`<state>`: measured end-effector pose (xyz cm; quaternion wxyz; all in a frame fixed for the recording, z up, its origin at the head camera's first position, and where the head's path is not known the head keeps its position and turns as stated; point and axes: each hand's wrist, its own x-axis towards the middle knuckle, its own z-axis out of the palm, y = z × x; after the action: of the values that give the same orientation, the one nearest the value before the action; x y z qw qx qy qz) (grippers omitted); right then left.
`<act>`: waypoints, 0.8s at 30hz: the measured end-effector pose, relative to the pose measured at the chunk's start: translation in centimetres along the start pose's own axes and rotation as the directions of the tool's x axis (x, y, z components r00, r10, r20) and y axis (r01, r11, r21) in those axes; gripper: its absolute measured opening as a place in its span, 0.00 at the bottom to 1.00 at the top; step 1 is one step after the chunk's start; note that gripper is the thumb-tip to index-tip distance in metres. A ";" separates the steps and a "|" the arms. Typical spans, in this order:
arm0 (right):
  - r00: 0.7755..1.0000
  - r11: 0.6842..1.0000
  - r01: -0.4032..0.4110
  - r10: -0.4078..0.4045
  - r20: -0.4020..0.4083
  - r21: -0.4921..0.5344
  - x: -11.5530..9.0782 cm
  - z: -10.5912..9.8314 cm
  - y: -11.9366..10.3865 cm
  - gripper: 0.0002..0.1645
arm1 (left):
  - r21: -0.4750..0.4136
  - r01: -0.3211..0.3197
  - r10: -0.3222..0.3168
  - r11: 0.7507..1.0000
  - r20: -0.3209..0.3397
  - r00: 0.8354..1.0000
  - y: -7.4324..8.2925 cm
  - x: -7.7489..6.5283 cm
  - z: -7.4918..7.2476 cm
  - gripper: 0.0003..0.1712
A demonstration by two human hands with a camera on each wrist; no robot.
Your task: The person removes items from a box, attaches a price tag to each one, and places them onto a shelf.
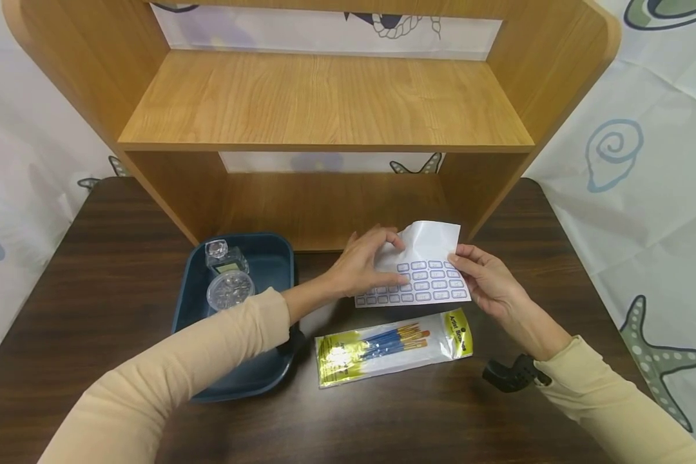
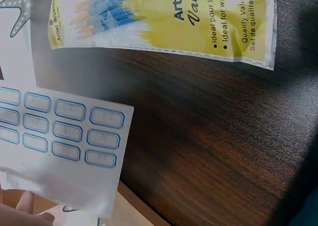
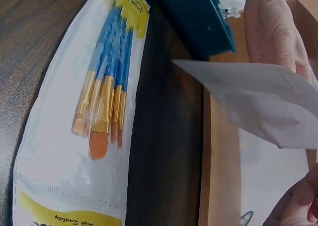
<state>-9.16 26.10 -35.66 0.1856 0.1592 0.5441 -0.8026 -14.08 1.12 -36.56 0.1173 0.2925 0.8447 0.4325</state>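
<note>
- The right grip (image 1: 487,283) pinches the label sheet (image 1: 435,238) by its right edge, thumb on the front.
- The left grip (image 1: 362,264) is loosely spread over the sheet's left half, index finger bent across the blank part, thumb over the labels; it is not clenched.
- The sheet thus lies between the two grips, tilted, its blank far part buckled and the rows of blue-outlined labels on the near part. Whether its near edge touches the surface (image 1: 64,290), I cannot tell.
- Just nearer than the sheet, a flat clear-and-yellow packet (image 1: 394,348) lies on the surface. Inside are several brushes (image 3: 107,102) with blue handles, their bristles towards the right.
- To the left, a dark blue tray (image 1: 275,264) holds a clear bottle (image 1: 227,259) with a faceted cap at its far end and, just nearer, a round clear container (image 1: 230,290) whose contents are too small to tell. The left sleeve (image 1: 220,348) passes over the tray, hiding part of it.
- Beyond the hands, a wooden shelf unit (image 1: 325,103) stands at the far side.
</note>
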 end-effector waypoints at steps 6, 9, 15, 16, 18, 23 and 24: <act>1.000 1.000 -0.017 0.017 0.012 0.015 -0.1 0.0 -0.2 0.12 | -0.021 0.002 -0.001 1.000 0.045 0.999 0.1 0.2 0.0 0.32; 1.000 1.000 -0.022 0.022 0.015 0.004 -0.2 0.0 -0.3 0.11 | -0.031 -0.003 0.004 1.000 0.044 0.999 0.1 0.2 0.0 0.32; 1.000 0.999 -0.016 0.016 -0.009 -0.035 -0.3 0.0 -0.2 0.11 | -0.073 0.003 0.000 0.997 0.036 0.999 0.0 0.1 0.3 0.33; 1.000 0.999 -0.013 0.012 -0.013 -0.039 -0.3 0.1 -0.1 0.11 | -0.077 0.005 -0.002 0.997 0.032 0.999 0.0 0.0 0.4 0.32; 1.000 0.999 -0.004 0.003 -0.020 -0.045 -0.3 0.1 0.0 0.12 | -0.093 0.011 -0.008 0.996 0.029 1.000 0.0 -0.1 0.5 0.31; 0.999 0.998 0.034 -0.036 -0.033 -0.061 -0.2 0.1 0.3 0.15 | -0.081 0.009 -0.008 0.997 0.018 1.000 0.1 -0.3 0.6 0.26; 0.998 0.997 0.043 -0.045 -0.036 -0.065 -0.1 0.1 0.4 0.16 | -0.069 0.005 -0.005 0.998 0.014 1.000 0.1 -0.4 0.6 0.24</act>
<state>-8.89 25.87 -35.88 0.1627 0.1561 0.5762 -0.7855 -13.50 1.33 -36.87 0.1341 0.2892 0.8293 0.4590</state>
